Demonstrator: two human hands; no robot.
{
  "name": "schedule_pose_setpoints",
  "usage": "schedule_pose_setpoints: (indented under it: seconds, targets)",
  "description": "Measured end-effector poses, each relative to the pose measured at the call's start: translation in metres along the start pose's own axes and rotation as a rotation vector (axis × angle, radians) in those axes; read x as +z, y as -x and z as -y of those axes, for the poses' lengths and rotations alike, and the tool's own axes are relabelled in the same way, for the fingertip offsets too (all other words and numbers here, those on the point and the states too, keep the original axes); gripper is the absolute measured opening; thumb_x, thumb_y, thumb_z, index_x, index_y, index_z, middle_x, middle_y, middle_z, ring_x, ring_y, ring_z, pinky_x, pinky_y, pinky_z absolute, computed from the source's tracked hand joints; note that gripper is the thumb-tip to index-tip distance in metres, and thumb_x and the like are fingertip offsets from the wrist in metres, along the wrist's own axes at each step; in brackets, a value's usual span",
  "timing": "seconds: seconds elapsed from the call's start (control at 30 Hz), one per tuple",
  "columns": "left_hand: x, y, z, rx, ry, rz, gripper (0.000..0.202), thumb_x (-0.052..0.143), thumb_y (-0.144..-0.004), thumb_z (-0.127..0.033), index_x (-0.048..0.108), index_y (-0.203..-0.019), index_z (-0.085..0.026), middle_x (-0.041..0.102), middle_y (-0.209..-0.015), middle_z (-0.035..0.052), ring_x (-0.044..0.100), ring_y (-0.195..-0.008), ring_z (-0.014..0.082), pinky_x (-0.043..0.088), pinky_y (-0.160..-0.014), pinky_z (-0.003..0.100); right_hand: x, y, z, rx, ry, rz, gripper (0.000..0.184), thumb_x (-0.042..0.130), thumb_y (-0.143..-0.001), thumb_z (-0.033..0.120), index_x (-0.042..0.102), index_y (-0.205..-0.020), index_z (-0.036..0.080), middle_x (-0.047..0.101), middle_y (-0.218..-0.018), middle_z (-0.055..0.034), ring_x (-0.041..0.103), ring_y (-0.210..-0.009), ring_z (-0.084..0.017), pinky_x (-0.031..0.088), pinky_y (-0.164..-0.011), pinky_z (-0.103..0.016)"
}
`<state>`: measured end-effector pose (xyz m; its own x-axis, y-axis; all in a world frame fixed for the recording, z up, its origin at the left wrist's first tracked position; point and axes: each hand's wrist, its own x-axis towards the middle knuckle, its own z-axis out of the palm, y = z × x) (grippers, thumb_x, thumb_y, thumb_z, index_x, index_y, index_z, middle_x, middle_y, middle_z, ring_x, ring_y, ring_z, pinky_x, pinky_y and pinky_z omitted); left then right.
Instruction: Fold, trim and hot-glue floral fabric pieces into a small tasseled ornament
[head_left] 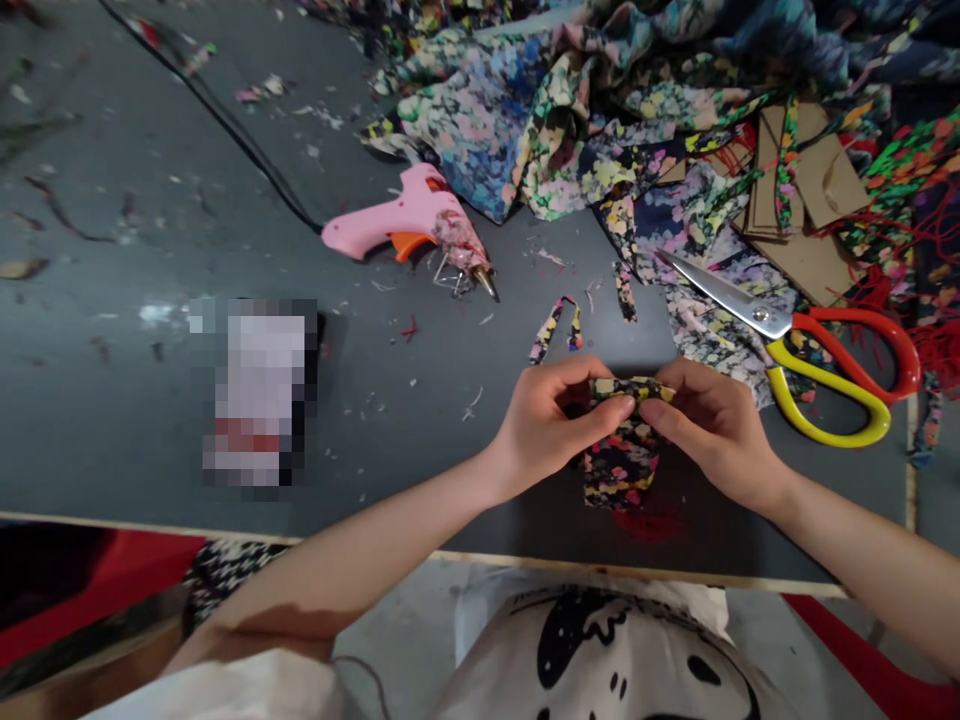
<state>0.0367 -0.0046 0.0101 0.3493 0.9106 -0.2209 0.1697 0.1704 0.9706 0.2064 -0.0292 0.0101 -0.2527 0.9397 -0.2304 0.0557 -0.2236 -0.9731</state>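
Both my hands meet over a small piece wrapped in dark floral fabric (624, 462) near the front edge of the grey table (420, 440). My left hand (553, 418) pinches its top edge from the left, fingers closed on it. My right hand (712, 425) grips the same top edge from the right with closed fingers. The lower part of the piece hangs down between my hands. A short loop of floral fabric strip (553, 328) lies just beyond my hands.
A pink hot glue gun (409, 222) with a black cord lies at centre back. Red-and-yellow scissors (814, 355) rest to the right. Heaped floral fabric (570, 110), cardboard pieces (814, 205) and red thread fill the back right. A blurred object (259, 395) sits left.
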Motion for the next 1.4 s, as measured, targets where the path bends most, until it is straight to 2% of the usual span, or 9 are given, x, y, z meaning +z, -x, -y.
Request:
schedule_pose_setpoints:
  seconds: [0.17,0.3,0.47,0.67,0.8,1.0,1.17,1.3,1.4]
  targets:
    - [0.0006,-0.0002,0.0008,0.016,0.014,0.004,0.025,0.067,-0.074,-0.032,0.053,-0.060,-0.016,0.044,-0.051,-0.0050,0.039,-0.048,0.0054,0.030,-0.043,0.017,-0.0010,-0.0007,-0.0014,0.003,-0.018,-0.021,0.024,0.061,-0.082,0.030,0.047,-0.065,0.018,0.042,-0.053,0.0064,0.033,-0.046,-0.004,0.027,-0.042,-0.019]
    - [-0.0004,-0.0001,0.0032,0.020,0.060,-0.057,0.032,0.072,-0.071,-0.039,0.053,-0.060,-0.016,0.045,-0.053,-0.0041,0.041,-0.048,0.0061,0.031,-0.042,0.017,-0.0015,-0.0025,-0.0024,0.007,-0.066,-0.089,0.025,0.064,-0.079,0.035,0.050,-0.067,0.019,0.045,-0.055,0.0050,0.039,-0.049,-0.006,0.031,-0.044,-0.020]
    - [-0.0009,0.0013,0.0055,0.058,0.037,-0.080,0.033,0.070,-0.073,-0.034,0.048,-0.057,-0.017,0.043,-0.051,-0.0048,0.040,-0.047,0.0053,0.031,-0.042,0.017,-0.0032,-0.0043,-0.0016,0.001,-0.076,-0.031,0.021,0.067,-0.078,0.036,0.055,-0.074,0.019,0.045,-0.055,0.0062,0.036,-0.046,-0.005,0.028,-0.042,-0.019]
    - [-0.0015,0.0005,0.0051,0.060,0.009,-0.071,0.035,0.069,-0.074,-0.038,0.048,-0.057,-0.017,0.041,-0.051,-0.0050,0.036,-0.047,0.0051,0.028,-0.041,0.017,-0.0032,-0.0040,-0.0008,0.037,-0.020,-0.073,0.031,0.068,-0.076,0.040,0.048,-0.065,0.019,0.039,-0.050,0.0069,0.033,-0.044,-0.005,0.025,-0.040,-0.020]
    - [-0.0026,-0.0007,0.0053,0.044,0.052,-0.053,0.032,0.070,-0.073,-0.036,0.049,-0.058,-0.016,0.043,-0.053,-0.0045,0.038,-0.047,0.0048,0.027,-0.041,0.017,-0.0022,-0.0045,-0.0004,0.047,-0.057,-0.072,0.030,0.068,-0.076,0.041,0.050,-0.066,0.019,0.041,-0.053,0.0063,0.036,-0.045,-0.005,0.027,-0.040,-0.020]
    - [-0.0023,-0.0004,0.0067,0.069,0.043,-0.126,0.030,0.068,-0.073,-0.034,0.049,-0.058,-0.017,0.041,-0.052,-0.0054,0.036,-0.046,0.0046,0.027,-0.041,0.017,-0.0026,-0.0041,-0.0018,0.010,-0.118,-0.100,0.023,0.067,-0.078,0.040,0.056,-0.074,0.019,0.051,-0.057,0.0049,0.047,-0.047,-0.006,0.037,-0.043,-0.020]
    - [-0.0034,0.0001,0.0058,0.040,-0.023,-0.024,0.019,0.067,-0.072,-0.034,0.061,-0.069,-0.016,0.050,-0.052,-0.0039,0.044,-0.048,0.0065,0.032,-0.043,0.017,-0.0031,-0.0024,-0.0011,0.059,-0.080,-0.077,0.027,0.070,-0.074,0.039,0.053,-0.069,0.019,0.051,-0.053,0.0057,0.048,-0.043,-0.007,0.037,-0.040,-0.019]
    - [-0.0028,-0.0003,0.0068,0.056,-0.054,-0.017,0.018,0.064,-0.075,-0.032,0.061,-0.065,-0.016,0.047,-0.049,-0.0050,0.040,-0.045,0.0058,0.029,-0.042,0.017,-0.0038,-0.0043,-0.0006,0.074,-0.114,-0.059,0.026,0.072,-0.073,0.038,0.053,-0.071,0.019,0.051,-0.052,0.0063,0.048,-0.042,-0.007,0.037,-0.039,-0.019]
    - [-0.0010,-0.0012,0.0052,0.066,-0.053,-0.011,0.017,0.064,-0.073,-0.030,0.059,-0.064,-0.016,0.047,-0.050,-0.0049,0.040,-0.046,0.0062,0.029,-0.042,0.018,-0.0039,-0.0056,-0.0004,0.034,-0.072,-0.039,0.021,0.067,-0.077,0.034,0.055,-0.074,0.018,0.049,-0.052,0.0063,0.044,-0.042,-0.006,0.035,-0.039,-0.019]
